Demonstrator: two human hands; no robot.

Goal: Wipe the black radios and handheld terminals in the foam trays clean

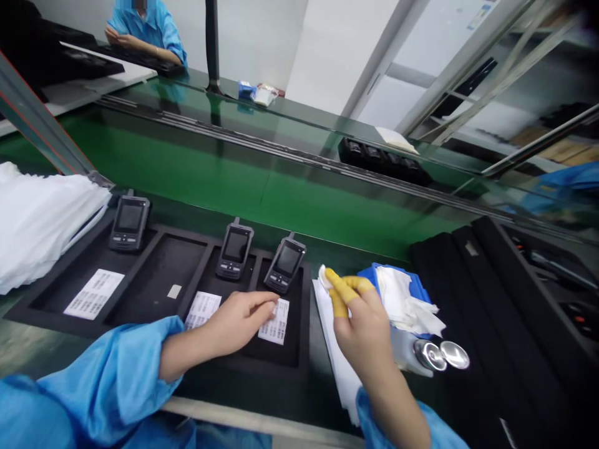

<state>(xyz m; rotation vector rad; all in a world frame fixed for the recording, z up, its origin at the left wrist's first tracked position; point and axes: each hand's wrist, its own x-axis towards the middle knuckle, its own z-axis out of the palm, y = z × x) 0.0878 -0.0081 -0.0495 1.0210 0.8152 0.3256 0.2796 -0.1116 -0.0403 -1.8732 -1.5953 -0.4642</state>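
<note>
My right hand (362, 321), with yellow finger cots on its thumb and some fingers, pinches a small white wiping pad (322, 277) to the right of a black foam tray (304, 337). Over the tray, my left hand (238, 324) is palm down with fingers loosely stretched, fingertips at a printed label sheet (275, 327) in the rightmost compartment. Just above those fingers, a handheld radio (284, 265) with a screen rests at the tray's back edge. Another radio (234, 251) and a third radio (130, 222) stand to its left. My left hand partly covers a second label sheet (203, 308).
White bags (42, 218) are piled at left. At right are a blue box (418, 280) of white wipes, a clear bottle (412, 355) with its metal lid open, white paper (334, 355) and stacked black foam trays (468, 299). A person (150, 31) sits across the bench.
</note>
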